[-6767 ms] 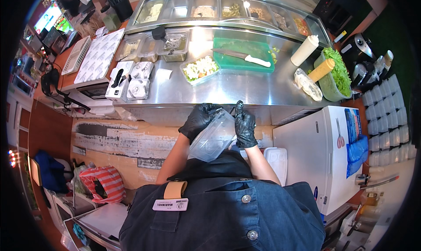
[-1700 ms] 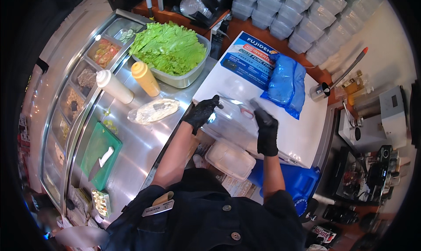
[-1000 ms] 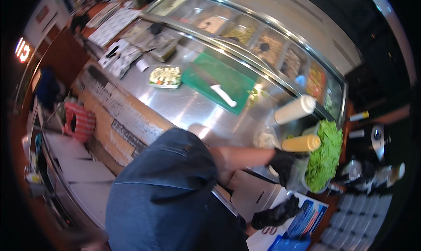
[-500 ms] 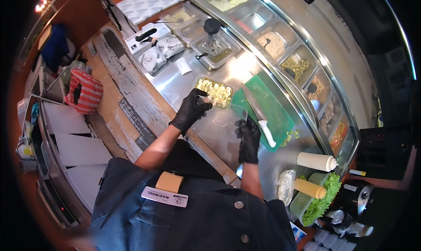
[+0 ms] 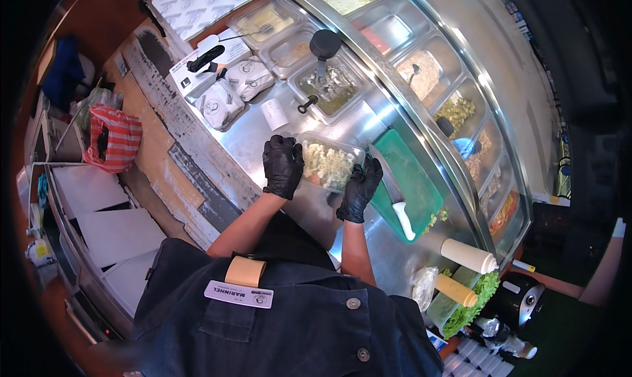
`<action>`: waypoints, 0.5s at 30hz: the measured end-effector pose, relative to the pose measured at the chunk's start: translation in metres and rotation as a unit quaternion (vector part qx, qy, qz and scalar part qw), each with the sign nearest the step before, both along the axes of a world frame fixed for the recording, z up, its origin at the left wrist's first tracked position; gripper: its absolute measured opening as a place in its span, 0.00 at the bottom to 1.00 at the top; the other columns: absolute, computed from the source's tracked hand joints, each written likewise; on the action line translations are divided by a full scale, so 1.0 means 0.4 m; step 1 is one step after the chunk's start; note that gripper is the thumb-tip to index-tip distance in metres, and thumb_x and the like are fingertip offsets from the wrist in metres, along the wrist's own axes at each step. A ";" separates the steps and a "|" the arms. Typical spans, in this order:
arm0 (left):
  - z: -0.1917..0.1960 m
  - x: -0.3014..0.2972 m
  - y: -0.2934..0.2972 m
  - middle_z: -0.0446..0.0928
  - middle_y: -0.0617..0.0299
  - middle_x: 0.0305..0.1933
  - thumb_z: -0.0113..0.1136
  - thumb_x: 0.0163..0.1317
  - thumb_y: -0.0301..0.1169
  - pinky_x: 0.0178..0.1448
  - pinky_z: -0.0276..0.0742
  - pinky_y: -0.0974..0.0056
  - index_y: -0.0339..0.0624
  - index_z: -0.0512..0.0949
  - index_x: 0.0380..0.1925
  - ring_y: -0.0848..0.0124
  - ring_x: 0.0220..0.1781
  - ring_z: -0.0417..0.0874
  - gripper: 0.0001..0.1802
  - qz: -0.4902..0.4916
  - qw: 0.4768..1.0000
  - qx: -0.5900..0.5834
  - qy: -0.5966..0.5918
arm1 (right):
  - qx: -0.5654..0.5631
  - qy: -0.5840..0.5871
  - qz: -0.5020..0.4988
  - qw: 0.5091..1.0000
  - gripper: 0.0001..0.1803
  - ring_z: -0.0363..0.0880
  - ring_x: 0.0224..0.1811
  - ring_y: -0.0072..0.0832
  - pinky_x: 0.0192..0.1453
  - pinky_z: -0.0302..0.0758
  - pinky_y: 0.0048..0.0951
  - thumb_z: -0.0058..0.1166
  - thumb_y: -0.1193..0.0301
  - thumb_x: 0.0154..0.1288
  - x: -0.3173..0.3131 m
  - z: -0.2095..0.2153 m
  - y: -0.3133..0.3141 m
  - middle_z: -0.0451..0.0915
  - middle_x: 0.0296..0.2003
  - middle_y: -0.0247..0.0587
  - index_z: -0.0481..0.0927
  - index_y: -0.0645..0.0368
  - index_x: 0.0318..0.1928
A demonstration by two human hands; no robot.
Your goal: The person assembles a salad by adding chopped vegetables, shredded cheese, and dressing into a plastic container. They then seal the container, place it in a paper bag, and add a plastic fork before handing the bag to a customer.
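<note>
A gloved left hand [image 5: 283, 168] and right hand [image 5: 360, 190] curl beside a clear salad tub [image 5: 327, 164], pinch unclear; it looks light, flexible, best held by opposite rims.

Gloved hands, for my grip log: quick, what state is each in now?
Left hand: curled at the left end of the clear food container; grip unclear.
Right hand: curled at its right end; grip unclear.

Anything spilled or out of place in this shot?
One minor thing: green scraps lie loose on the steel counter, just off the edge of the green cutting board, so they look like spillage. No spill shows around the clear food container between the gloved hands.
</note>
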State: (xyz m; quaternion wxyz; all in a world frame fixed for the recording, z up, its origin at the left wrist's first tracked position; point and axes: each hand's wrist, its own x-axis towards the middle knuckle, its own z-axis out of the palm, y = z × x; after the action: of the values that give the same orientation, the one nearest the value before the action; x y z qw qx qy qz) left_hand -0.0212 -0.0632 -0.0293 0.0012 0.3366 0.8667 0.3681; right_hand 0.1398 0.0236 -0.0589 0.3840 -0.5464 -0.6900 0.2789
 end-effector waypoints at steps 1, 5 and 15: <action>0.001 -0.002 -0.002 0.73 0.51 0.38 0.57 0.56 0.32 0.45 0.70 0.50 0.41 0.78 0.37 0.51 0.41 0.73 0.10 0.000 1.000 -0.011 0.023 | 0.010 -0.005 0.011 1.000 0.25 0.64 0.64 0.47 0.65 0.64 0.41 0.50 0.83 0.58 -0.003 0.000 -0.001 0.67 0.57 0.58 0.73 0.60 0.58; -0.011 -0.006 0.001 0.74 0.51 0.35 0.58 0.56 0.31 0.41 0.71 0.49 0.42 0.76 0.42 0.51 0.38 0.75 0.13 -0.024 0.998 -0.041 0.050 | 0.031 -0.037 0.034 0.998 0.29 0.63 0.63 0.51 0.68 0.60 0.45 0.46 0.84 0.57 -0.032 0.024 -0.009 0.63 0.61 0.60 0.68 0.60 0.62; -0.131 0.017 0.004 0.76 0.48 0.45 0.44 0.66 0.26 0.52 0.73 0.55 0.39 0.73 0.53 0.53 0.46 0.77 0.17 -0.097 0.994 -0.015 -0.041 | 0.108 -0.116 0.291 0.944 0.30 0.48 0.74 0.44 0.76 0.43 0.41 0.36 0.79 0.62 -0.024 0.035 0.016 0.56 0.69 0.51 0.59 0.65 0.67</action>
State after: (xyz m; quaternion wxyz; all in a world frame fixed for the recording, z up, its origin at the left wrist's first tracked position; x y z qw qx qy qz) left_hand -0.0145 -0.0616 -0.0818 0.0774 0.4039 0.8344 0.3671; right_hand 0.1303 0.0299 -0.0447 0.2607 -0.3057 -0.8846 0.2367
